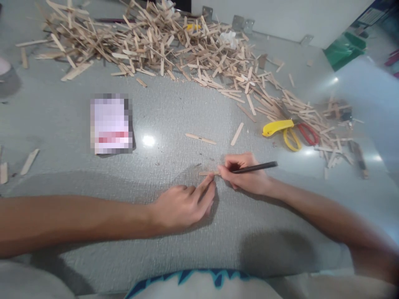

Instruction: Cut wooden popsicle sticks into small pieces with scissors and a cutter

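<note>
My right hand [245, 172] is closed round a dark pen [258, 167] in a writing grip, its tip end hidden by the fingers. Below that grip lies a flat wooden craft stick [205, 173], partly covered by both hands. My left hand [188, 203] holds this stick down against the table with its index fingertip, the other fingers bent beneath. Just beyond the hands is another craft stick [201, 138] with a small dark mark at its middle. To the right of that one, a shorter stick [237, 134] lies at a slant.
A big heap of wooden sticks [162, 50] spreads across the back of the grey textured table [162, 108]. Yellow-handled scissors [279, 126] and a red handle [308, 133] lie at right. A blurred-out pack [111, 124] sits at left, with loose sticks [30, 161] farther left.
</note>
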The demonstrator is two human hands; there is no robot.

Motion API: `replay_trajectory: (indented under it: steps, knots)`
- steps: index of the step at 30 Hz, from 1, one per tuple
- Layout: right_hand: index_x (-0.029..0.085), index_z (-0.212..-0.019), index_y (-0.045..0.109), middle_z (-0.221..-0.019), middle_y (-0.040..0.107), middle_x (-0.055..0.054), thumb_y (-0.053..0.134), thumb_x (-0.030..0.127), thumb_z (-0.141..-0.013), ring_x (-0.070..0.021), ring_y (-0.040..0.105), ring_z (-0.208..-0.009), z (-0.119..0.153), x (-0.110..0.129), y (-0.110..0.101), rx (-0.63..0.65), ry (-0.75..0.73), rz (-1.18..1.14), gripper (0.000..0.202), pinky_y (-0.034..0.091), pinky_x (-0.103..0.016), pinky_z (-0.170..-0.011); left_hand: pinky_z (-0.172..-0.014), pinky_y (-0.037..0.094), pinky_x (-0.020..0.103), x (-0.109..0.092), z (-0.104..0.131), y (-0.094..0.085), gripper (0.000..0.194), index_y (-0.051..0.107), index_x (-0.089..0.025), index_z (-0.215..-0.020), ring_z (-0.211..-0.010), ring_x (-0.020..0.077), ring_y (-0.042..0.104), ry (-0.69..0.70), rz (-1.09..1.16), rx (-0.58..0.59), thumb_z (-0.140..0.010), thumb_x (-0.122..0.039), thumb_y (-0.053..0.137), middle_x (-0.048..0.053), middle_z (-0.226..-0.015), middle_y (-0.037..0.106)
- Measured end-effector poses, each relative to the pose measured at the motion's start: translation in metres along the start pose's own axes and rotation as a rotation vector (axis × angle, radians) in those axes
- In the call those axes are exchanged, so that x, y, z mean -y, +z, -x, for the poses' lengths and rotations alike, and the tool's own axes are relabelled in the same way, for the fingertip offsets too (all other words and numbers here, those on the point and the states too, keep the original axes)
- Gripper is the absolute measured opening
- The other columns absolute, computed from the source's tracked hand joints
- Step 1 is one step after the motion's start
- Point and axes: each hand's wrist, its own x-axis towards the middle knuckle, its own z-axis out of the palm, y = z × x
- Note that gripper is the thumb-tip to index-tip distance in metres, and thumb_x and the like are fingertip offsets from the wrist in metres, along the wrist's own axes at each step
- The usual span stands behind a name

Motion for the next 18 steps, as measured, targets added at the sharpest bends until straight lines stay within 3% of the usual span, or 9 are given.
replay_trajectory:
  steps: [10, 18]
  knots:
    - [0.023, -0.069, 0.053, -0.048, 0.06, 0.005, 0.072, 0.035, -0.104, -0.0093, 0.056, -0.037, -0.0028, -0.0028, 0.0042, -0.007, 0.08, -0.052, 0.042, 0.039, -0.019, -0.039, -0.037, 0.052, 0.033, 0.0003, -0.0014, 0.0, 0.034, 0.074, 0.002, -0.122, -0.05, 0.0176, 0.071, 0.001, -0.001, -0.001, -0.108, -0.014, 0.047, 0.024, -0.124, 0.083]
    - [0.022, -0.068, 0.052, -0.046, 0.059, 0.006, 0.069, 0.033, -0.106, -0.0083, 0.054, -0.036, -0.0041, -0.0012, 0.0046, -0.012, 0.032, -0.043, 0.043, 0.039, -0.019, -0.04, -0.036, 0.05, 0.034, -0.0008, -0.0002, 0.0007, 0.033, 0.073, 0.003, -0.121, -0.049, 0.0175, 0.071, -0.008, 0.006, -0.012, -0.107, -0.013, 0.048, 0.023, -0.12, 0.084]
